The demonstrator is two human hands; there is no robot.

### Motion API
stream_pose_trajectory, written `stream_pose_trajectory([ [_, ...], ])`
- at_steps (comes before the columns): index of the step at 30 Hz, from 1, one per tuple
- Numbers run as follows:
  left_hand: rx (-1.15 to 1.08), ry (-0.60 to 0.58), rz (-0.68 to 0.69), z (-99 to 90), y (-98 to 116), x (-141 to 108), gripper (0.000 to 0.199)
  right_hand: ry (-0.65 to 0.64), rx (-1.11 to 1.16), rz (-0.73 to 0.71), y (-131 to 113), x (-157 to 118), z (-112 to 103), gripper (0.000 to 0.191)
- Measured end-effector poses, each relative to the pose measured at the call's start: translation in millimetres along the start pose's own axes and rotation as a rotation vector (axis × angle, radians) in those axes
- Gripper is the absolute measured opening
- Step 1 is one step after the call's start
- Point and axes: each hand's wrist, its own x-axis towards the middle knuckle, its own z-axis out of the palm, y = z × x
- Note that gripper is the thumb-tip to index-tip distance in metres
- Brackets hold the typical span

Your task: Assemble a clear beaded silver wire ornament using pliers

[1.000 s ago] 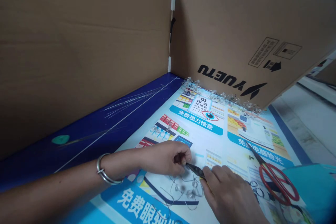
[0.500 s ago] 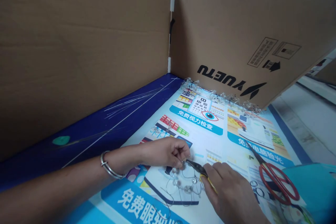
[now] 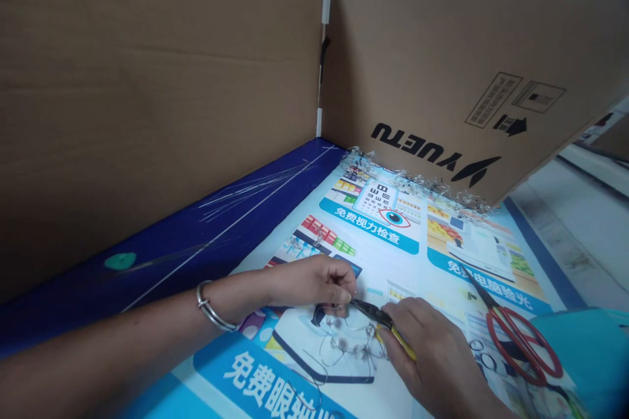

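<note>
My left hand [image 3: 314,281] pinches the end of a thin wire strung with clear beads [image 3: 348,340], which lies in loose loops on the printed poster [image 3: 373,236]. My right hand [image 3: 432,347] grips yellow-handled needle-nose pliers [image 3: 378,315]. The black jaws of the pliers reach the left fingertips and hold the wire there, though the exact contact is hidden by the fingers. Red-handled scissors [image 3: 523,344] lie on the poster to the right of my right hand, apart from it.
Two tall cardboard panels [image 3: 147,78] [image 3: 442,65] stand along the far sides. A dark blue padded strip [image 3: 211,236] carrying several long straight wires runs along the left. A row of clear beaded strands [image 3: 417,183] lies at the poster's far edge. A teal object [image 3: 584,360] sits at the lower right.
The pliers have turned slightly, with more yellow handle showing. The beaded wire has shifted a little under my hands, and the view has drifted slightly.
</note>
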Motion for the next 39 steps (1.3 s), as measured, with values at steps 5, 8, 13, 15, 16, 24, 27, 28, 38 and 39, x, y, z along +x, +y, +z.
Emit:
stream_pose_trajectory([
  [5,0.032,-0.002,0.011,0.8,0.0,-0.7,0.025,-0.007,0.047,-0.006,0.8,1.4,-1.6,0.018],
  [8,0.049,0.006,0.033,2.2,0.0,0.0,0.027,0.001,0.065,-0.027,0.6,1.8,-1.8,0.018],
  [13,0.099,0.012,0.072,4.6,0.0,0.4,0.027,0.045,0.071,-0.053,-0.3,1.3,-1.0,0.019],
  [15,0.116,0.013,0.078,4.9,-0.5,0.4,0.026,0.054,0.064,-0.055,-0.2,0.8,-0.1,0.019],
  [16,0.124,0.014,0.083,5.0,-0.7,0.4,0.026,0.060,0.060,-0.057,0.0,0.5,0.3,0.019],
  [24,0.186,-0.007,0.119,6.0,2.5,-0.3,0.026,0.042,0.063,-0.088,0.0,0.3,-0.6,0.020],
  [27,0.221,-0.007,0.128,6.6,3.7,-1.4,0.025,0.052,0.046,-0.089,-1.6,0.3,-1.9,0.020],
  [28,0.227,-0.006,0.128,6.7,3.8,-1.7,0.025,0.060,0.039,-0.089,-2.2,0.1,-2.1,0.020],
  [38,0.275,-0.004,0.144,6.8,4.1,-0.7,0.024,0.075,0.019,-0.083,-4.2,0.2,-2.5,0.020],
  [39,0.270,-0.002,0.144,6.8,3.8,-0.5,0.024,0.085,0.014,-0.086,-4.2,0.3,-2.6,0.020],
])
